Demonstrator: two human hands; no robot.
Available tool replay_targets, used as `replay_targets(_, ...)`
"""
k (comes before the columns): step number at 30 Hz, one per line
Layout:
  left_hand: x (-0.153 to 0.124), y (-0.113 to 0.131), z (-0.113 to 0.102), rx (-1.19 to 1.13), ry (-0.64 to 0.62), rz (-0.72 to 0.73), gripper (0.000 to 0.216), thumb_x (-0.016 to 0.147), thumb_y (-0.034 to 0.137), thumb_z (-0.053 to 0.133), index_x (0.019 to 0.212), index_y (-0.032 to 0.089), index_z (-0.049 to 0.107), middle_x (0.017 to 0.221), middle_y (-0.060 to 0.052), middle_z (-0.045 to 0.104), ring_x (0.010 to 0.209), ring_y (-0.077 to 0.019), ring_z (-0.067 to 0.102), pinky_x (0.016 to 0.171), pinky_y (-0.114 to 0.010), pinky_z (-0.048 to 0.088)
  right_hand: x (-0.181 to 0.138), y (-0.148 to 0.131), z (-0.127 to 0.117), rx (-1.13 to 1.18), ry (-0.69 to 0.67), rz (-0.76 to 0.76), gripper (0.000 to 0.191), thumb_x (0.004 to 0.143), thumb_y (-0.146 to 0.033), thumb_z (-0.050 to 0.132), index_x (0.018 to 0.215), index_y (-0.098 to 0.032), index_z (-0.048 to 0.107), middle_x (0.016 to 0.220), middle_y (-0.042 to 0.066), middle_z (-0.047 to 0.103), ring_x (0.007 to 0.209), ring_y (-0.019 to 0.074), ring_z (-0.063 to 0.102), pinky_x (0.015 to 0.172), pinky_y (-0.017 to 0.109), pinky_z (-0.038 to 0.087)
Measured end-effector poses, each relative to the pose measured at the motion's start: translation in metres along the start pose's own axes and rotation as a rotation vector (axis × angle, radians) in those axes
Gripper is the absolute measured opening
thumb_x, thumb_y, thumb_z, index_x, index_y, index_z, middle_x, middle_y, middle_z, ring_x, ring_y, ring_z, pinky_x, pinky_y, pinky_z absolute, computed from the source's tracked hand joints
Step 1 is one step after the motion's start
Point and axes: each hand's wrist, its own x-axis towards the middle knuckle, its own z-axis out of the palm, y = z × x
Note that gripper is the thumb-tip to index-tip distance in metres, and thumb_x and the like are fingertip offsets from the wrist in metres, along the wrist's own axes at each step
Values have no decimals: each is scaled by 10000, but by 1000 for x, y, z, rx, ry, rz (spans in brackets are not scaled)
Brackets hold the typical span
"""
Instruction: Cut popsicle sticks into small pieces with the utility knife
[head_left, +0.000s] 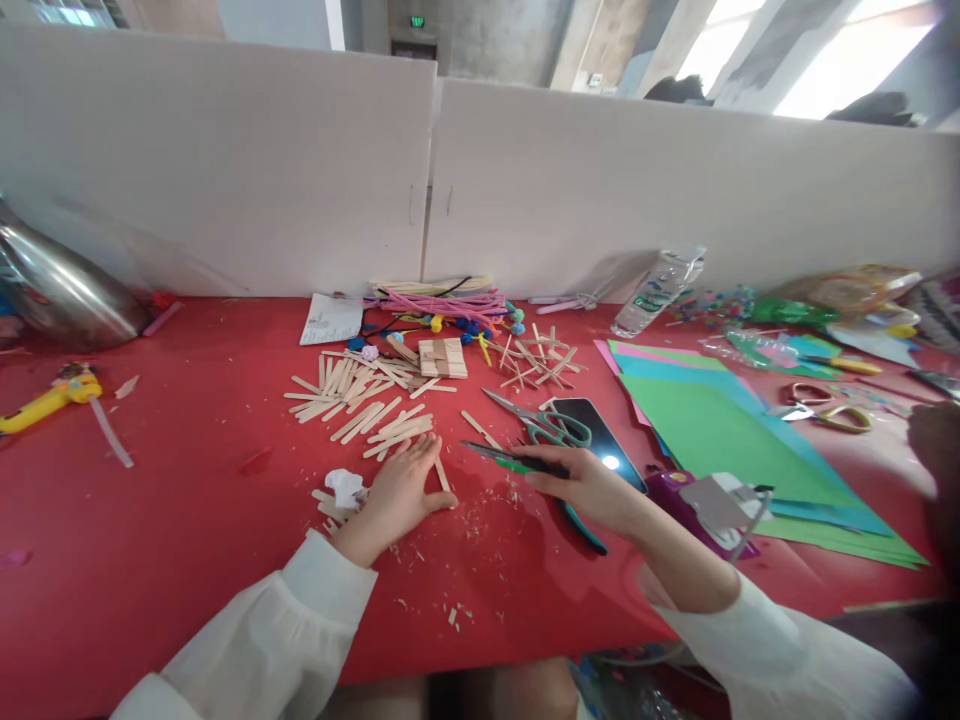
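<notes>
My left hand (397,490) lies flat on the red table (187,520), fingers stretched out over a wooden craft stick (442,474), beside a pile of loose sticks (360,400). My right hand (592,485) is closed round a green-handled cutter (502,458) whose dark blade points left toward the stick. Grey-green scissors (544,422) lie just beyond it, next to a black phone (600,440). Wood chips are scattered between both hands.
Sheets of coloured paper (720,430) lie at the right, with a purple hole punch (705,505) on them. A water bottle (656,290), pipe cleaners (450,302), a stack of glued sticks (442,357), a yellow glue gun (52,395) and a white partition (225,160) surround the spot.
</notes>
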Motion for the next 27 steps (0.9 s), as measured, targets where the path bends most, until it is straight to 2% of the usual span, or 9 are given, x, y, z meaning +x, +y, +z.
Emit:
replay_targets(2, -1, -3, 0, -32, 91, -20, 560, 763, 334, 626, 1254, 121, 463, 1327, -185, 472, 1240, -275, 426, 995, -436, 382, 0, -2, 1, -192, 120, 11, 385, 755, -294, 533, 1124, -227, 621, 967, 29, 687, 824, 214, 623, 679, 288, 449)
replay_targets(5, 0, -6, 0, -57, 220, 2, 270, 794, 230, 585, 1053, 154, 589, 1224, -138, 568, 1180, -252, 486, 977, -419, 399, 5, -9, 10, -462, 218, 78, 394, 802, -271, 493, 1187, -217, 552, 1110, 77, 639, 943, 255, 606, 720, 317, 442)
replay_targets(7, 1, -8, 0, -54, 251, 17, 164, 776, 167, 595, 938, 158, 610, 1123, -121, 608, 1102, -245, 531, 935, -403, 431, 12, -14, 20, -530, 204, 81, 389, 805, -222, 484, 1191, -212, 530, 1122, 90, 625, 959, 257, 600, 727, 316, 431)
replay_targets(10, 3, -9, -2, -21, 239, 16, 138, 745, 127, 617, 878, 160, 599, 983, -98, 612, 964, -237, 564, 836, -386, 477, 24, -20, 33, -504, 198, 78, 310, 781, -181, 509, 1084, -201, 573, 1039, 99, 640, 910, 255, 612, 696, 304, 418)
replay_targets(14, 7, -6, -4, 24, 217, 30, 63, 749, 116, 609, 773, 170, 586, 853, -63, 597, 861, -219, 554, 791, -368, 474, 43, -21, 38, -368, 240, 48, 233, 777, -189, 513, 1003, -197, 571, 998, 98, 636, 910, 253, 599, 707, 307, 400)
replay_targets(18, 9, -3, -6, 30, 243, 48, 102, 767, 103, 571, 697, 175, 553, 785, -43, 582, 822, -207, 539, 769, -349, 464, 58, -16, 42, -94, 279, -4, 207, 787, -255, 501, 983, -195, 529, 967, 82, 630, 902, 230, 582, 714, 307, 411)
replay_targets(21, 9, -1, -9, -24, 330, 48, 107, 796, 118, 528, 709, 181, 523, 769, -33, 569, 782, -193, 533, 721, -330, 463, 63, -13, 52, 158, 253, -30, 197, 774, -347, 504, 887, -185, 507, 825, 37, 618, 753, 174, 582, 627, 267, 435)
replay_targets(24, 9, -2, -13, -88, 451, 37, 79, 825, 152, 495, 756, 188, 513, 796, -34, 564, 789, -186, 538, 712, -317, 463, 60, -13, 63, 368, 177, -23, 291, 701, -458, 570, 745, -187, 473, 581, -36, 513, 504, 124, 501, 474, 246, 408)
replay_targets(27, 9, -4, -15, -102, 505, 30, 68, 837, 174, 486, 774, 194, 504, 801, -32, 564, 802, -185, 543, 730, -319, 460, 55, -17, 68, 535, 110, -29, 332, 704, -506, 556, 724, -194, 445, 501, -66, 460, 424, 104, 457, 432, 246, 407)
